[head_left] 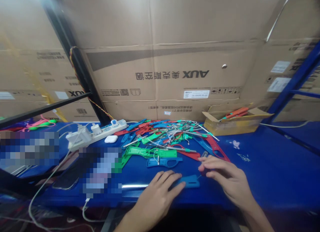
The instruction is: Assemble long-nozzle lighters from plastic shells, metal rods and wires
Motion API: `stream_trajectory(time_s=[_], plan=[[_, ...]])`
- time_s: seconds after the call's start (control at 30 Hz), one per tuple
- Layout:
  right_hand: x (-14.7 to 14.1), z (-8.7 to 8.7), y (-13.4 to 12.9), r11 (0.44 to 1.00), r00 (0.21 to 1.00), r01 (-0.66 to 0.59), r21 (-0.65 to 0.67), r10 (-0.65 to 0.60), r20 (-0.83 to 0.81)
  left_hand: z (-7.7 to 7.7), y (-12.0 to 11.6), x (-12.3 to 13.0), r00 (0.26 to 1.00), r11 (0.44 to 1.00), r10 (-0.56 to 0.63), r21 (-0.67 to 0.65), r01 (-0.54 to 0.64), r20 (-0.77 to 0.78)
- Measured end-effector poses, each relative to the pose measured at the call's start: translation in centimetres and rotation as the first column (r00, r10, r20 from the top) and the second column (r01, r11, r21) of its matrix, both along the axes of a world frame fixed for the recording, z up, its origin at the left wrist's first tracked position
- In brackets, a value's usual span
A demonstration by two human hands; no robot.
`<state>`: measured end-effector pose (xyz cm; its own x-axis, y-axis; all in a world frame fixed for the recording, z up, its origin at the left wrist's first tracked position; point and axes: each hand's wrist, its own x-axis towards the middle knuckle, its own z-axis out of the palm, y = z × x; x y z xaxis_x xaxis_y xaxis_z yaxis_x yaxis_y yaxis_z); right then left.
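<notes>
A blue plastic piece (192, 181) lies on the blue table near its front edge, with a silver rod (135, 186) reaching out to the left. Over this piece rests my left hand (160, 192), its fingers bent round it and covering its middle. My right hand (225, 177) is just to the right, thumb and fingertips pinched together beside the piece's right end; what they hold is too small to make out. Behind both hands lie a blue handle shell (161, 162), green shells (150, 152) and a red one (188, 154).
A heap of coloured shells, metal rods and white wires (172, 132) spreads along the back. An open cardboard box (231, 126) stands at the back right. To the left are a power strip (110, 128), a white case (111, 139), phones and cables. Cardboard walls the back.
</notes>
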<state>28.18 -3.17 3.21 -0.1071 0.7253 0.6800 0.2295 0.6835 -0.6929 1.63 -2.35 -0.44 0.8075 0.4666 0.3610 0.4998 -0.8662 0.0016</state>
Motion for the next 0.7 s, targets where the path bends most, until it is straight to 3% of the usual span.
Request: stream_trajectory(time_s=[0.2, 0.33, 0.57, 0.7], plan=[[-0.4, 0.3, -0.2, 0.996, 0.991, -0.063, -0.056, 0.055, -0.123, 0.0, 0.0, -0.1, 1.0, 1.0, 0.007, -0.023, -0.007, -0.005], [-0.8, 0.6, -0.3, 0.997, 0.992, -0.036, -0.063, 0.028, -0.123, -0.1, 0.0, -0.1, 1.0, 1.0, 0.004, -0.023, -0.004, -0.013], [-1.5, 0.1, -0.4, 0.996, 0.995, 0.091, 0.015, -0.091, -0.038, -0.1, -0.1, -0.2, 1.0, 1.0, -0.002, 0.008, 0.002, -0.031], [-1.1, -0.1, -1.4, 0.982, 0.991, 0.113, 0.148, -0.101, -0.09, -0.2, 0.0, -0.2, 1.0, 1.0, -0.008, 0.016, 0.009, -0.03]])
